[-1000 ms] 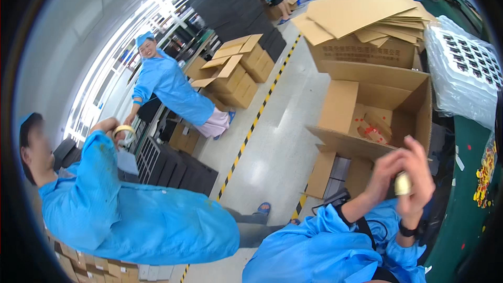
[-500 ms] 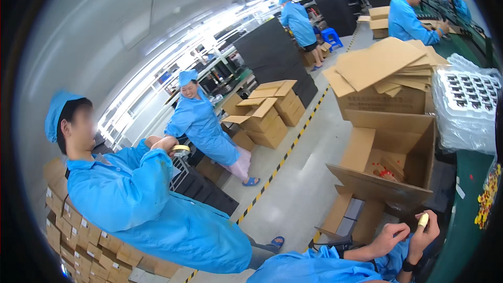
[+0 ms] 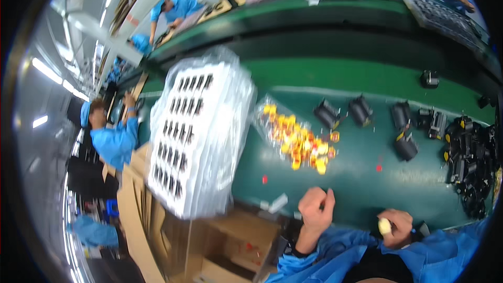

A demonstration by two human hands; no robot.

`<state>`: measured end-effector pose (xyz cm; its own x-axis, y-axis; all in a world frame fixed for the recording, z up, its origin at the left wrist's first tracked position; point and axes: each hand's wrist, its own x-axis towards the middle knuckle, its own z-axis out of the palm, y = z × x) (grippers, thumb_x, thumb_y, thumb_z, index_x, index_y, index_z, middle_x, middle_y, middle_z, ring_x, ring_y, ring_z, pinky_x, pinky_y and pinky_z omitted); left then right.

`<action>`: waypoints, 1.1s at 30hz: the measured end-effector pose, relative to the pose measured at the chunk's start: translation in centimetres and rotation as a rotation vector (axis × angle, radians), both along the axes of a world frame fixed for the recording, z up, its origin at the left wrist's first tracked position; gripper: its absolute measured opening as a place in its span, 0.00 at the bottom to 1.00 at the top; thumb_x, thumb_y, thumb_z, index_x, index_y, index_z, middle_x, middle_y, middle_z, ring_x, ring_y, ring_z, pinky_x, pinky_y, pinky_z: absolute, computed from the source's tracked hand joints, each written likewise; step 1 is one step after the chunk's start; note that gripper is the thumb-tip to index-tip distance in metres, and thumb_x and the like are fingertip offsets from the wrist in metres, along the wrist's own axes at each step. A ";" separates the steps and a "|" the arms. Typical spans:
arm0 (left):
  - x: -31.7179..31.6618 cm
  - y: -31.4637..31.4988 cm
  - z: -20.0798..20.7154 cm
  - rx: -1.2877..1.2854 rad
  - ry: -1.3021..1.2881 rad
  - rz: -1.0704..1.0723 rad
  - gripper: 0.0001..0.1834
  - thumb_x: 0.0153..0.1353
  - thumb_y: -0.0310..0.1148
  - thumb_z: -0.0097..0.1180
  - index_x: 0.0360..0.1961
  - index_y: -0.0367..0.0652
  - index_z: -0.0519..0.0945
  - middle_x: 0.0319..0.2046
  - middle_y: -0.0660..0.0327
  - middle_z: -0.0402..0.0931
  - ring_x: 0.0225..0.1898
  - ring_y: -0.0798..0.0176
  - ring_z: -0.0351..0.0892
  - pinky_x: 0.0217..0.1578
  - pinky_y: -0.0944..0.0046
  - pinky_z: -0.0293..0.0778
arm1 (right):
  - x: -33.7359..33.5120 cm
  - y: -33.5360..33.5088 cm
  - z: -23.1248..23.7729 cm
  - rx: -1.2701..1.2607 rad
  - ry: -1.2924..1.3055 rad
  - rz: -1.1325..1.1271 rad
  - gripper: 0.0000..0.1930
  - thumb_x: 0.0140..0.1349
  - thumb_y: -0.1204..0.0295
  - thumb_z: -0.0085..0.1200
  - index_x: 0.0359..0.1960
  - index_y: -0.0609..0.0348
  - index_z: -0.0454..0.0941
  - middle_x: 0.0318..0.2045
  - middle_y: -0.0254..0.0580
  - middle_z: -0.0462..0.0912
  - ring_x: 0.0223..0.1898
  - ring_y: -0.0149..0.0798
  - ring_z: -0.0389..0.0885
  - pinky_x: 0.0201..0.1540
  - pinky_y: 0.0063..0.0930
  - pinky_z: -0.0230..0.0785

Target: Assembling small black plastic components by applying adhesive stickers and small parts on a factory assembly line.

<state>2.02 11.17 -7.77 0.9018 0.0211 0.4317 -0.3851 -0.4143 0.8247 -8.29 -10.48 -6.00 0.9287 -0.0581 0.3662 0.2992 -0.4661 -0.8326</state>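
Curled left hand (image 3: pixel 316 211) and right hand (image 3: pixel 400 225), grasp unclear; had 4 black cylinders (image 3: pixel 360 110) set out, yellow-red pieces (image 3: pixel 306 148) loose on table (image 3: pixel 356 178).

Along the near edge of the flat green workbench (image 3: pixel 357 186), your left hand (image 3: pixel 316 209) curls loosely, thumb up; your right hand (image 3: pixel 398 226) keeps its fingers bent.

Green bench (image 3: pixel 352 181): yellow-red pieces (image 3: pixel 299 141), black parts (image 3: pixel 360 111), bagged white trays (image 3: pixel 196 131).
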 end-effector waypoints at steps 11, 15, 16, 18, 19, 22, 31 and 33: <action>0.6 -1.8 0.3 0.125 -0.179 -0.160 0.16 0.52 0.17 0.63 0.17 0.39 0.68 0.16 0.57 0.64 0.17 0.52 0.65 0.21 0.55 0.61 | -1.4 -0.6 -2.5 -0.411 0.036 -0.279 0.08 0.51 0.77 0.57 0.34 0.63 0.77 0.21 0.45 0.69 0.22 0.50 0.70 0.25 0.42 0.59; -0.3 -0.4 -0.1 0.160 -0.170 -0.080 0.14 0.52 0.19 0.63 0.18 0.39 0.69 0.18 0.55 0.67 0.20 0.51 0.68 0.23 0.54 0.63 | -1.5 -0.3 -1.3 -0.307 -0.011 -0.221 0.04 0.58 0.80 0.55 0.35 0.64 0.76 0.21 0.45 0.69 0.20 0.47 0.68 0.24 0.39 0.57; -0.2 -0.1 -0.3 0.203 -0.246 0.000 0.13 0.52 0.20 0.63 0.19 0.40 0.70 0.19 0.55 0.67 0.22 0.50 0.69 0.24 0.54 0.64 | -1.8 -0.6 -1.4 -0.236 0.012 -0.222 0.03 0.59 0.80 0.55 0.35 0.64 0.76 0.20 0.44 0.69 0.19 0.44 0.67 0.23 0.37 0.56; -1.3 1.6 -0.5 0.423 -0.292 0.189 0.12 0.53 0.22 0.62 0.19 0.40 0.70 0.19 0.55 0.69 0.23 0.49 0.71 0.25 0.52 0.66 | -2.8 -1.1 -1.8 -0.163 0.031 -0.237 0.03 0.59 0.80 0.55 0.34 0.64 0.76 0.20 0.44 0.69 0.18 0.42 0.66 0.22 0.35 0.55; -1.7 2.5 -1.6 0.494 -0.253 0.243 0.12 0.54 0.23 0.60 0.20 0.41 0.69 0.19 0.54 0.69 0.24 0.47 0.72 0.26 0.49 0.66 | -4.0 -1.5 -2.2 -0.116 0.038 -0.274 0.03 0.59 0.80 0.56 0.34 0.64 0.76 0.19 0.43 0.70 0.18 0.40 0.65 0.22 0.34 0.55; -1.5 5.2 -3.0 0.648 -0.264 0.322 0.11 0.55 0.25 0.58 0.21 0.42 0.68 0.21 0.53 0.67 0.25 0.46 0.71 0.27 0.47 0.65 | -6.1 -1.6 -2.3 -0.016 0.074 -0.336 0.03 0.59 0.79 0.56 0.34 0.65 0.77 0.19 0.42 0.73 0.18 0.35 0.68 0.22 0.30 0.57; 2.1 6.0 -0.5 0.626 -0.048 0.200 0.09 0.57 0.27 0.57 0.23 0.39 0.71 0.22 0.51 0.72 0.30 0.43 0.73 0.34 0.45 0.67 | -7.0 -5.6 2.6 -0.061 0.072 -0.090 0.06 0.55 0.79 0.58 0.35 0.65 0.80 0.23 0.44 0.78 0.21 0.38 0.76 0.24 0.29 0.65; 2.0 4.8 1.4 0.621 0.081 0.141 0.09 0.58 0.28 0.58 0.24 0.38 0.72 0.22 0.51 0.72 0.31 0.44 0.74 0.34 0.47 0.68 | -6.8 -7.7 3.3 -0.076 0.112 -0.145 0.07 0.54 0.80 0.59 0.35 0.66 0.80 0.23 0.45 0.79 0.21 0.39 0.77 0.24 0.30 0.66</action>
<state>4.00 15.92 -6.42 0.9388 -0.0900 0.3325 -0.2385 -0.8663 0.4388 -15.09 -18.17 -2.75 0.9478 -0.1707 0.2694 0.1314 -0.5606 -0.8176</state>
